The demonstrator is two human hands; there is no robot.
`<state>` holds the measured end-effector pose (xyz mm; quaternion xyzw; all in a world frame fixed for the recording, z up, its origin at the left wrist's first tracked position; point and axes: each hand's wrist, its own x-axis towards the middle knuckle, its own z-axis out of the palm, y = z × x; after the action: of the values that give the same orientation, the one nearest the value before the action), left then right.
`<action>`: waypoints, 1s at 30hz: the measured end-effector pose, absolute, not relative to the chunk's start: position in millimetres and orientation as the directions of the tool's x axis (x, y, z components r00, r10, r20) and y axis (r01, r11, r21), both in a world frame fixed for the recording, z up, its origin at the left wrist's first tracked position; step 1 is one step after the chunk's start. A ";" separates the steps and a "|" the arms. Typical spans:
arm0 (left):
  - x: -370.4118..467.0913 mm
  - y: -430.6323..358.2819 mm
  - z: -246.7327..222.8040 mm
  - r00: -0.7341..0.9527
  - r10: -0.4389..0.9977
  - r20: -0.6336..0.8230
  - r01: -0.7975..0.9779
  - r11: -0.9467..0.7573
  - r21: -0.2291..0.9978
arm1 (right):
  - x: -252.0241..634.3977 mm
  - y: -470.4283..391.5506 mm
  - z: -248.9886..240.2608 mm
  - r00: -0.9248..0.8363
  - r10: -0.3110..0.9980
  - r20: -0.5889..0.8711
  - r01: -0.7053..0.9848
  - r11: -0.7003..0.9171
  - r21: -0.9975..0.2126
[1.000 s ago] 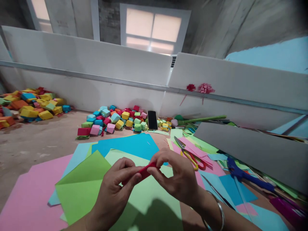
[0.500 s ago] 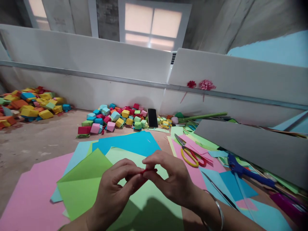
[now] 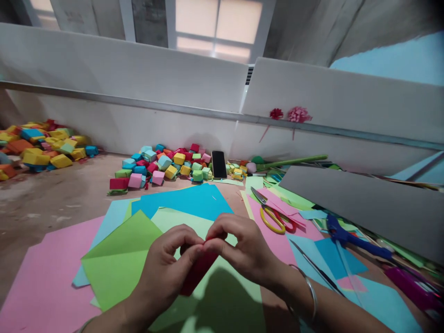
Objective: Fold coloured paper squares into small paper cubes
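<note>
1. Red paper (image 3: 197, 274) hangs tilted from the fingertips of both hands, above the pale green sheet (image 3: 175, 218); its upper edge is pinched and partly hidden by the fingers.
2. The left hand (image 3: 161, 266) is closed in a pinch on the red paper, thumb against curled fingers.
3. The right hand (image 3: 244, 249) pinches the same upper edge, its fingertips touching or nearly touching the left hand's; which, I cannot tell. A bangle (image 3: 313, 298) circles the right wrist.
4. A creased bright green sheet (image 3: 114, 261) lies beside the left hand, overlapping a large pink sheet (image 3: 48, 277).
5. Beyond the hands lie a blue sheet (image 3: 185, 202), a phone (image 3: 218, 164) and a pile of colored paper cubes (image 3: 164, 169).
6. To the right are scissors (image 3: 273, 221) with yellow and red handles, a blue-handled tool (image 3: 359, 243) and a grey board (image 3: 364, 199).
</note>
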<state>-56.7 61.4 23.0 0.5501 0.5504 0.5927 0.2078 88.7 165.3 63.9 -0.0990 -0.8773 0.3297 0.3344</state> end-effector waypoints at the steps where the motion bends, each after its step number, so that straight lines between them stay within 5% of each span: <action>1: -57.9 62.2 22.6 -0.354 0.851 0.388 0.303 -0.288 0.909 | 87.8 166.5 65.2 -0.760 0.437 0.481 -0.021 0.723 -0.690; 7: -63.2 66.7 23.5 -0.479 0.808 0.345 0.175 -0.297 0.939 | 83.8 166.8 62.6 -0.729 0.609 0.312 0.079 0.528 -0.845; 14: -61.2 67.0 23.6 -0.425 0.862 0.277 0.113 -0.253 0.961 | 84.4 163.0 58.2 -0.661 0.655 0.368 0.057 0.532 -0.845; 22: -64.9 65.7 33.6 -0.277 0.866 0.416 0.400 -0.289 0.870 | 84.7 163.9 55.4 -0.761 0.559 0.329 0.087 0.590 -0.802; 30: -64.3 64.5 29.6 -0.423 0.855 0.302 0.167 -0.254 0.953 | 77.7 156.7 46.4 -0.836 0.505 0.215 0.121 0.553 -0.825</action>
<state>-64.3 64.5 29.6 0.4654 0.5486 0.6406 0.2684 77.7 156.7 46.4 -0.1835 -0.8532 0.4359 0.2200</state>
